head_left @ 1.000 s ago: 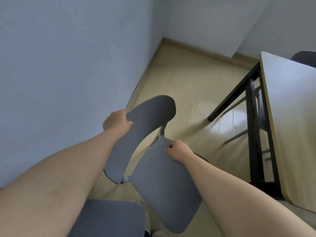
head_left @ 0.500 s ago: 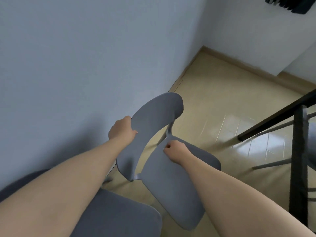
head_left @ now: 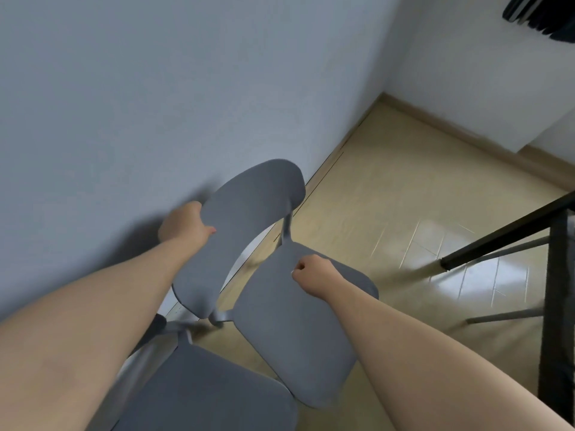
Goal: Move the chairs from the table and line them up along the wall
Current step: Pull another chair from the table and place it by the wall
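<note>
Along the left ran the wall (head_left: 124, 104), pale and bare, with a second grey chair (head_left: 202, 390) already parked at its foot near the lower edge of my view. My left hand (head_left: 182, 225) was wrapped around the outer edge of the carried chair's backrest (head_left: 239, 231), fingers behind it and thumb over the front. The chair (head_left: 295, 315) itself hung tilted between my arms, backrest close to the wall, seat angled toward me; its legs were mostly hidden beneath the seat, so I could not tell whether any foot touched the floor (head_left: 404, 188). My right hand (head_left: 311, 272) was curled into a tight fist on the rear edge of the seat, gripping it. Further right stood the black frame of the table (head_left: 497, 244), well apart from the chair.

I judged this the placing step: the chair was out from the table and nearly at the wall. The next move called for levelling it, lowering all feet together, and setting it just beside the parked chair, backrest to the wall.
</note>
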Available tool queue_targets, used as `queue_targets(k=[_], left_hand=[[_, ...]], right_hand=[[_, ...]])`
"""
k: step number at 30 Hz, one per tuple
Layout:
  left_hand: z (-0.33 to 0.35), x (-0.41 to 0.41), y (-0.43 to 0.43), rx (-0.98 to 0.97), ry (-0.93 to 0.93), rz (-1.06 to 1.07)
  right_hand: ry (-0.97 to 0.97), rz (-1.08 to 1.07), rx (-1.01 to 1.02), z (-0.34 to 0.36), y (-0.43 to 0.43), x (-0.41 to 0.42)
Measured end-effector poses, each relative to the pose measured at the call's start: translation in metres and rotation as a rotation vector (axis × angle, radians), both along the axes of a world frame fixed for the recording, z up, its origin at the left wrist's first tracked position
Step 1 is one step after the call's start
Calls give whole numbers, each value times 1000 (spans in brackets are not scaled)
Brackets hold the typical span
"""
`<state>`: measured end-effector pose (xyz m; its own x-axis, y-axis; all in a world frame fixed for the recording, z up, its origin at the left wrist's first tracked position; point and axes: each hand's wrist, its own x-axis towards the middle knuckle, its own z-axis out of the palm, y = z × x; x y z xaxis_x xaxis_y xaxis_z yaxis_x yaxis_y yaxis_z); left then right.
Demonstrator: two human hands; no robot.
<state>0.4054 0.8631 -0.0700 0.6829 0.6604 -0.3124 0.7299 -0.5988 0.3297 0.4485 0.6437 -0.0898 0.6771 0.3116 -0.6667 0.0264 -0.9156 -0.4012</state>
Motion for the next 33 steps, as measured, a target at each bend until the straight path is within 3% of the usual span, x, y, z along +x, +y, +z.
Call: queue_targets(k=[11, 21, 24, 27, 33], left_hand=[[-4, -11, 26, 27, -68, 147], [7, -15, 3, 146, 61, 158], [15, -15, -19, 198, 71, 86], [26, -5, -46, 252, 199, -65], [41, 31, -128, 30, 160, -186]], right_hand=[[10, 59, -4, -6, 21, -2], [38, 114, 38, -2, 33, -6], [29, 117, 51, 6, 24, -5], [16, 99, 67, 15, 13, 0], [-27, 53, 87, 33, -48, 24]])
